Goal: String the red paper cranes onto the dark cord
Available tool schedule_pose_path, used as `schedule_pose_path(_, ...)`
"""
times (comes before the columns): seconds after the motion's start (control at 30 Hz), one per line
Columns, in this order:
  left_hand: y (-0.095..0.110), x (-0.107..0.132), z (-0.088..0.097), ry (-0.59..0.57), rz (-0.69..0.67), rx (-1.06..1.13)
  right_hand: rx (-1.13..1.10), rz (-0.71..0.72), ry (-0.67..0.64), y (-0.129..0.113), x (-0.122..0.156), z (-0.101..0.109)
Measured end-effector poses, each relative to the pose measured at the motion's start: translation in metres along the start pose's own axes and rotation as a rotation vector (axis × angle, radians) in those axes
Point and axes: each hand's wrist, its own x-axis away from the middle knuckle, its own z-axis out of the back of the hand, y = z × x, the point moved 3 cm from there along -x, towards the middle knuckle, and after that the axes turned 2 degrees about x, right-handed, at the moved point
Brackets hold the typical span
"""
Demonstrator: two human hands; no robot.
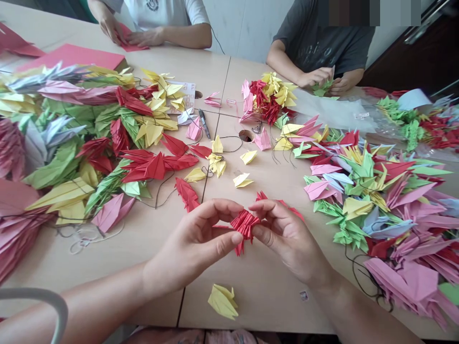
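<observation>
Near the camera, between left hand (190, 246) and right hand (289, 239), both curled and pinching with thumb and fingers: small stack of red origami cranes (244, 227), above near side of the bench (258, 306). Probably very light, easy to crush; better holding softly at stack ends. Further right, heap of coloured paper cranes (380, 205).

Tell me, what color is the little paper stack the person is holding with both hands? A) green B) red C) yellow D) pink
B. The stack of red paper cranes sits pinched between the left hand and the right hand, and its red folds show plainly between them.
</observation>
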Motion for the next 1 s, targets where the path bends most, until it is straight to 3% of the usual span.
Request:
schedule_pose_path(0.13,-0.005,-0.002,0.003,-0.013,0.029,0.042,-0.093,-0.066,-0.185,-0.002,-0.001,-0.002)
schedule_pose_path(0.27,-0.007,-0.003,0.005,-0.044,0.031,-0.009,-0.48,-0.253,-0.359,0.006,-0.002,-0.007)
schedule_pose_path(0.37,-0.005,-0.002,0.004,-0.134,0.025,-0.098,-0.724,-0.403,-0.452,0.015,-0.001,-0.013)
schedule_pose_path(0.5,-0.003,-0.001,-0.003,-0.321,-0.011,-0.035,-0.807,-0.444,-0.508,0.02,0.0,-0.018)
schedule_pose_path(0.67,-0.005,-0.002,-0.006,-0.359,0.067,0.058,-0.83,-0.428,-0.556,0.019,0.0,-0.019)
schedule_pose_path(0.8,-0.007,-0.001,-0.003,-0.335,0.08,-0.042,-0.744,-0.395,-0.513,0.018,0.0,-0.015)
schedule_pose_path(0.9,-0.001,0.002,-0.002,-0.335,-0.108,-0.347,-0.548,-0.293,-0.446,0.014,0.001,-0.012)
schedule_pose_path(1.0,0.004,0.005,-0.003,-0.251,-0.283,-0.658,-0.226,-0.178,-0.365,0.008,0.003,-0.01)
